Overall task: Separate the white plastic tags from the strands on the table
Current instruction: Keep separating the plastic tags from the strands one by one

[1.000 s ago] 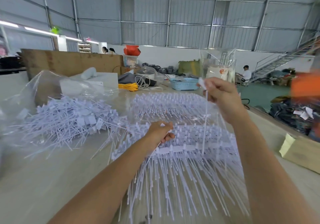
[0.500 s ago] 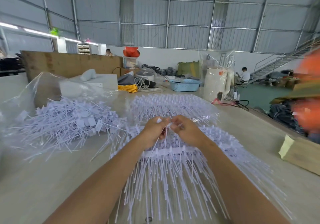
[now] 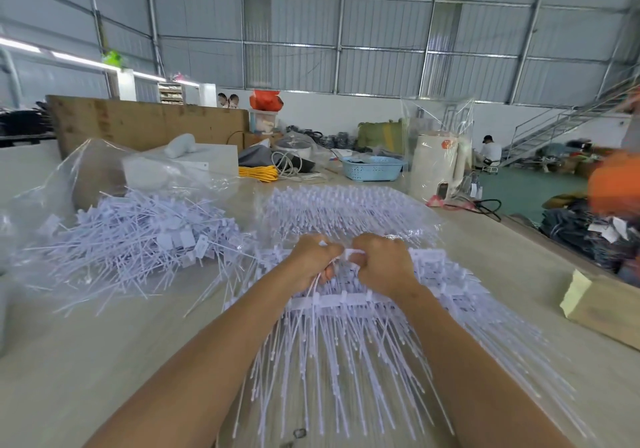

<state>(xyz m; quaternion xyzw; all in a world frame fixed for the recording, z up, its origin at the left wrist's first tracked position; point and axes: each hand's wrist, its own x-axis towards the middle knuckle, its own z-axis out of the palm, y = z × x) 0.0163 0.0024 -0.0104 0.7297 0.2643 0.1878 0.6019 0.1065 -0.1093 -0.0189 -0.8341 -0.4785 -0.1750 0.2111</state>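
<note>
Over the comb of joined strands (image 3: 346,343), left hand (image 3: 313,257) and right hand (image 3: 382,262) pinch one white tag (image 3: 353,252) between curled fingers, loose-tag heap (image 3: 131,239) lying left.

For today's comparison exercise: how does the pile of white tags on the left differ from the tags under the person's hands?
The loose pile lies jumbled, its pieces pointing every way; the joined tags hang in orderly rows from strips, strands running toward the camera. The loose pile lies on clear plastic sheeting, untouched; the joined tags are being gripped by the left hand and right hand. Both are white plastic.
</note>
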